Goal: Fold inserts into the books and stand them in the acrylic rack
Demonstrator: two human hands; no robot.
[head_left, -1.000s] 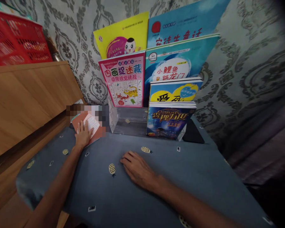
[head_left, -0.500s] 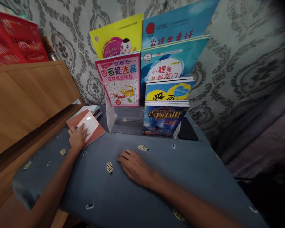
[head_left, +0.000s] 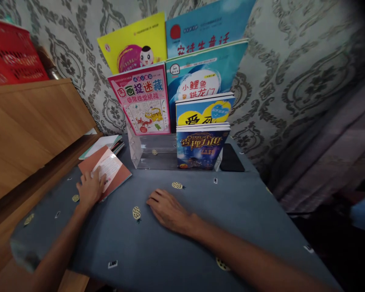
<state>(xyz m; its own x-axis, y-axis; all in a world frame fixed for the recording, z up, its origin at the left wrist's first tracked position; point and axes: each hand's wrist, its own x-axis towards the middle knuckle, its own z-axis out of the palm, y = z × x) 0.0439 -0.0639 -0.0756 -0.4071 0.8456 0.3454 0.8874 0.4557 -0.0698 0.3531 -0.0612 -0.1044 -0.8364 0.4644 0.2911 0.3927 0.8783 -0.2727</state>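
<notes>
My left hand lies on an orange-brown book with a pale text panel, its fingers spread over the cover. The book is at the left of the table, partly over a small stack of books. My right hand rests palm down on the blue tablecloth, fingers loosely bent, holding nothing visible. Beyond it stands a clear acrylic book rack. In it are a pink picture book, a yellow book, blue and teal books, and a dark blue book in front.
A dark flat tablet-like thing lies right of the rack. A wooden panel borders the table on the left, with a red plastic basket above it. Patterned wallpaper rises behind, and a curtain hangs at the right.
The orange-brown book has slid slightly toward me under my left hand, baring more of the stack behind. My right hand stays nearly still. The view has shifted a little.
</notes>
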